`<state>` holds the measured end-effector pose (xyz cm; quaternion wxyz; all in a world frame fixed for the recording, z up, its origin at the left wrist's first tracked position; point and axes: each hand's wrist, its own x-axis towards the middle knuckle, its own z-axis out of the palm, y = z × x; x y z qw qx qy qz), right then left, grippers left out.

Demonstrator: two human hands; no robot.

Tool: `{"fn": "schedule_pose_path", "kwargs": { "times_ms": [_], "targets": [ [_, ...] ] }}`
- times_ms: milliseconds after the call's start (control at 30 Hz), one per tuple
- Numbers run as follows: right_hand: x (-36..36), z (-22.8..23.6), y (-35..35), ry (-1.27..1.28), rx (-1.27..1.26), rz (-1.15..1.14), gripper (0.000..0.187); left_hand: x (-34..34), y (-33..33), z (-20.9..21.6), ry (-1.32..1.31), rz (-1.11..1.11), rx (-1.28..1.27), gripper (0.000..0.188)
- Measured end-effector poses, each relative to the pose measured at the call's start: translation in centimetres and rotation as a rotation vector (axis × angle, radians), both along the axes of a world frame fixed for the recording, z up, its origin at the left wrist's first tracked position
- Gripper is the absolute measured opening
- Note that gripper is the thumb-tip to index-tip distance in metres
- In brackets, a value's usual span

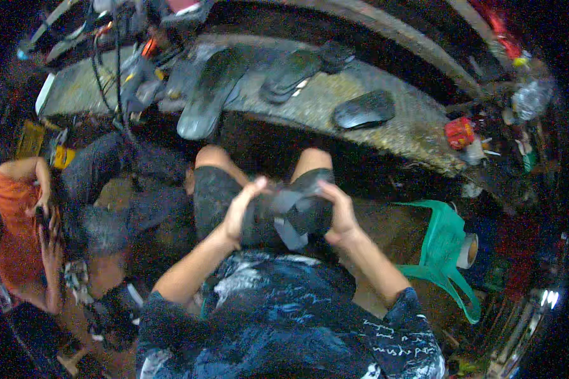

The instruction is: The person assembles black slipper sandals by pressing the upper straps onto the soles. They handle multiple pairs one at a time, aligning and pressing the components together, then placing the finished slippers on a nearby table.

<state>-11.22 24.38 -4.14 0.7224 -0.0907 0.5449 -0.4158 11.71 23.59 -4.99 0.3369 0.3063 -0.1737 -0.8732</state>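
Over my lap, a dark grey flexible piece [292,201] spans the gap between my two hands; motion blur hides its exact kind. At its left edge is my left hand [239,211], fingertips closed on it. My right hand [341,211] has its fingers bent round the opposite edge. A paler grey strip [291,235] hangs below it, toward my shirt. On the bench across from my knees lie a long dark padded piece [214,95] like a motorcycle seat, another dark curved piece [291,76], and a smaller black rounded one [365,110].
The worn bench [417,123] curves across in front, with a red packet [459,132] at its right end. A green plastic chair [446,243] stands at my right beside a roll [468,251]. To my left sits a person in orange [16,221], hands together. Cables [117,69] hang nearby.
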Motion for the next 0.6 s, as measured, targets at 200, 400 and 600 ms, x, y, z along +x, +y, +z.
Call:
{"fn": "schedule_pose_path", "kwargs": {
  "times_ms": [200, 400, 600],
  "targets": [
    [1.5, -1.4, 0.1, 0.102, -0.151, -0.112, 0.037, -3.5, -2.6, -2.2, -0.744, 0.115, -0.254, 0.051],
    [-6.2, 0.1, -0.7, 0.08, -0.205, 0.192, 0.034, -0.9, -9.2, -2.7, 0.201, -0.207, 0.368, 0.081],
    [-13.4, 1.0, 1.2, 0.128, -0.451, -0.205, 0.032, 0.6, -6.7, -0.1, 0.133, 0.175, -0.134, 0.073]
  ]
}}
